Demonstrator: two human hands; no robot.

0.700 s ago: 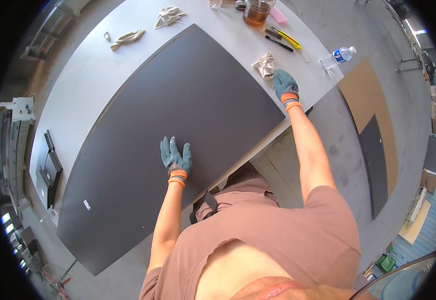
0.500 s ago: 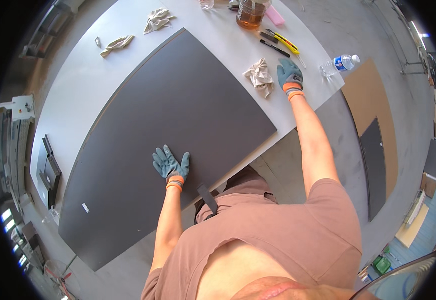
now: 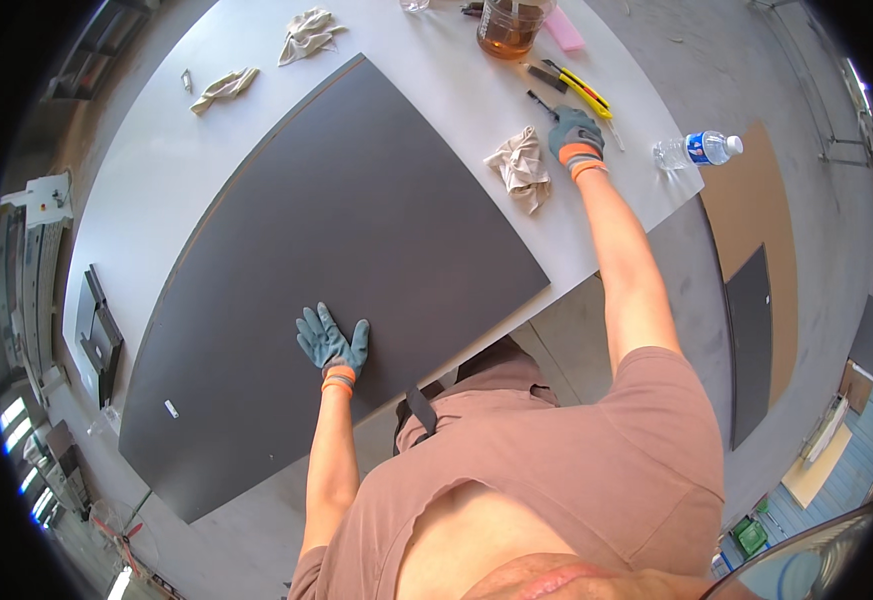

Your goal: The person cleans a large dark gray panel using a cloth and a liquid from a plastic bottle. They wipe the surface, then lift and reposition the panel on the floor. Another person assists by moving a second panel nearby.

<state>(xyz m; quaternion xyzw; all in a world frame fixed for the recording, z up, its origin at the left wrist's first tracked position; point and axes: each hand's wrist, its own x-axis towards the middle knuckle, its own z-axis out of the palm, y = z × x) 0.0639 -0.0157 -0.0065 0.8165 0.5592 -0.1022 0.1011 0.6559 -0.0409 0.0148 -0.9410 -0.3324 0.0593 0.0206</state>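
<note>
A large dark grey panel [image 3: 356,200] lies on the white table in front of me. My left hand [image 3: 332,338], in a grey-green glove with an orange cuff, rests flat on it with the fingers spread. At the table's right side my gloved right hand [image 3: 576,135] has its fingers curled round a black marker [image 3: 539,101], whose far end sticks out past them. A crumpled beige cloth [image 3: 521,170] lies just left of this hand. Beyond the fingers are a yellow utility knife [image 3: 584,92] and a small dark block [image 3: 546,77].
A clear bottle [image 3: 696,150] stands near the table's right corner. Farther back are a jar of amber liquid [image 3: 508,30], a pink block [image 3: 564,28] and two more rags [image 3: 308,36]. Black metal parts [image 3: 101,340] lie at the left edge. Brown and dark boards [image 3: 751,340] are at right.
My right hand has closed over the marker, which now lies at a steeper angle. The left hand stays spread on the panel. The whole view has shifted slightly.
</note>
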